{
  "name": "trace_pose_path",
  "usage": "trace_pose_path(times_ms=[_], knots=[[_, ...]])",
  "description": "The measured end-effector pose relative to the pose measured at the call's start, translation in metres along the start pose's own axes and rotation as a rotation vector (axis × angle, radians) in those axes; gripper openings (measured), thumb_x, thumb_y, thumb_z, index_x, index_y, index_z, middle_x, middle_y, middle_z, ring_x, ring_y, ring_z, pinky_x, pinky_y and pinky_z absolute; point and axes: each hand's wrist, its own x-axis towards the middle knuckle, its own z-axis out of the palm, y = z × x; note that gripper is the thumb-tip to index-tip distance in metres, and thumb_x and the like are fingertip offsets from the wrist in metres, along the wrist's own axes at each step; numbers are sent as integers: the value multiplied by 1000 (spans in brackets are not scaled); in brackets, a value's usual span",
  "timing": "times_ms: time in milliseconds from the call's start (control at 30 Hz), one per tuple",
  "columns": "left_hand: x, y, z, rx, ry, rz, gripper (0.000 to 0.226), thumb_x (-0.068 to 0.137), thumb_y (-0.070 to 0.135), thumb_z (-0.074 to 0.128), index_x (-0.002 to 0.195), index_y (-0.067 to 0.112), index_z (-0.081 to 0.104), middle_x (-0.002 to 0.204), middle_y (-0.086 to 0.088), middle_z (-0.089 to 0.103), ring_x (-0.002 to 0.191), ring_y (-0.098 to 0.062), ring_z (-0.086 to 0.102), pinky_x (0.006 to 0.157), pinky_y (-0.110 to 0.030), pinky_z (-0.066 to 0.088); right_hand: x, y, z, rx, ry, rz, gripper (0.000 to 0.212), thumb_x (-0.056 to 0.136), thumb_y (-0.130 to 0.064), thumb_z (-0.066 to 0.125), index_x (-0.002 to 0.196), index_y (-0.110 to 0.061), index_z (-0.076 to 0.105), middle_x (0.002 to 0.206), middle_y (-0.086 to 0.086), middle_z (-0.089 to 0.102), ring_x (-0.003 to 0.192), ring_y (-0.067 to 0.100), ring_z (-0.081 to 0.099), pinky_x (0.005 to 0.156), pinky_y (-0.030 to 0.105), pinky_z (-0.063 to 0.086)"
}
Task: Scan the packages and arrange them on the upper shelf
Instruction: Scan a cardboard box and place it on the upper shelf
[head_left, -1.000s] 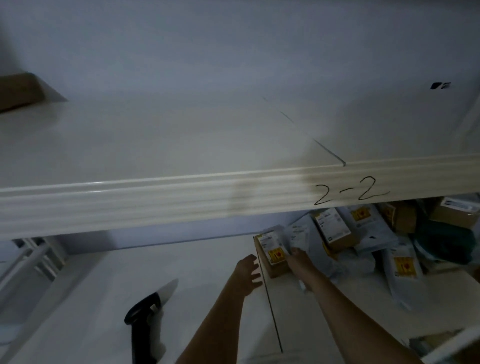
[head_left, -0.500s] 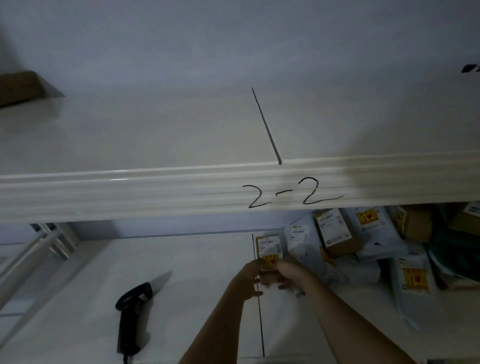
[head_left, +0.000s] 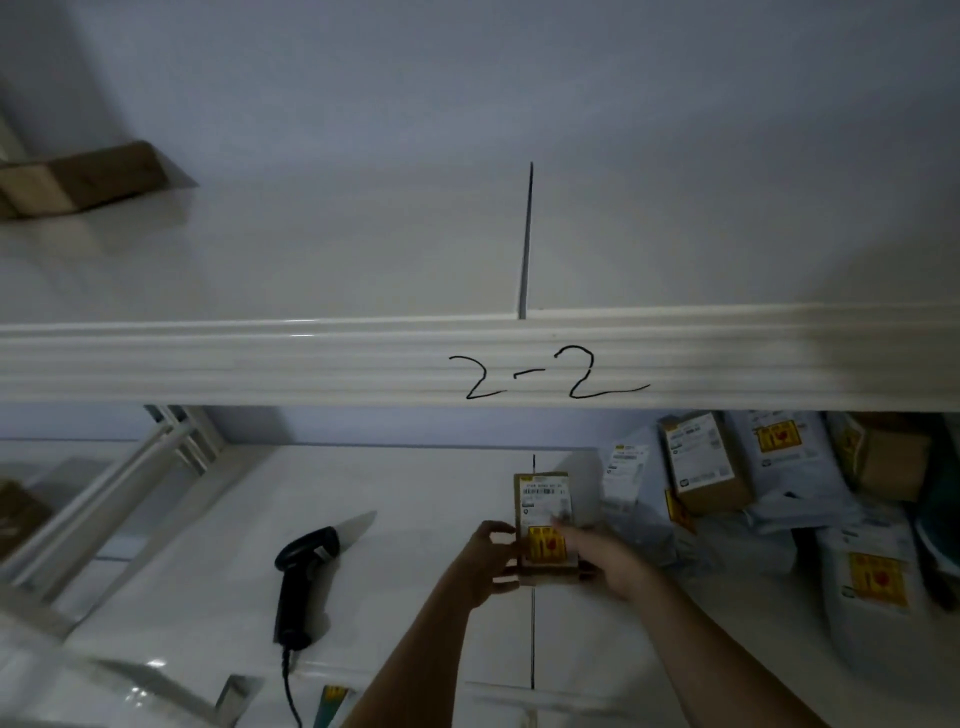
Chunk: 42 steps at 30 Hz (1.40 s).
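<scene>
Packages are the business here, and one small brown box (head_left: 543, 519) with a white label and a yellow sticker is in hand on the lower shelf (head_left: 405, 545), label up. The left hand (head_left: 485, 558) grips its left edge with curled fingers; the right hand (head_left: 605, 558) lies over its right side, though blur hides whether those fingers curl round it. I judge this the pick-up before scanning. Next, one hand must free itself to take the scanner (head_left: 301, 582) (lying just left, cable trailing) and aim it at the barcode.

On the lower shelf, right of the box, a heap of grey mailer bags and boxes (head_left: 753, 483) waits. Upper shelf (head_left: 363, 260), marked 2-2, carries one cardboard box (head_left: 78, 179) at far left.
</scene>
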Motion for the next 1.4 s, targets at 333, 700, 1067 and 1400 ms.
trace_pose_path(times_ms=[333, 700, 1067, 1400], knots=[[-39, 18, -43, 88, -106, 81, 46, 87, 16, 70, 129, 23, 51, 113, -13, 69, 105, -28, 68, 90, -41, 56, -7, -11, 26, 250, -260, -113, 46, 82, -27, 78, 124, -14, 64, 108, 9, 77, 100, 25, 74, 88, 39, 58], [-58, -3, -173, 200, 49, 131, 18, 90, 18, 65, 108, 17, 66, 106, -13, 68, 90, -24, 66, 79, -36, 54, -18, -30, 155, 216, -168, -114, 39, 84, -21, 78, 121, -11, 67, 105, 10, 77, 95, 26, 75, 84, 40, 60], [-63, -55, -313, 46, 518, -4, 34, 92, 22, 62, 118, 9, 45, 107, -14, 56, 92, -29, 56, 73, -36, 50, 1, -16, 259, 383, 181, 54, 48, 87, -37, 71, 124, -7, 66, 103, 15, 76, 91, 32, 74, 93, 53, 56], [-38, -66, -298, 253, 363, -42, 32, 86, 16, 67, 107, -6, 58, 105, -21, 62, 97, -34, 64, 77, -40, 55, -31, -20, 262, 532, 126, 35, 52, 88, -16, 75, 135, -5, 58, 123, 19, 69, 105, 34, 69, 82, 46, 58]])
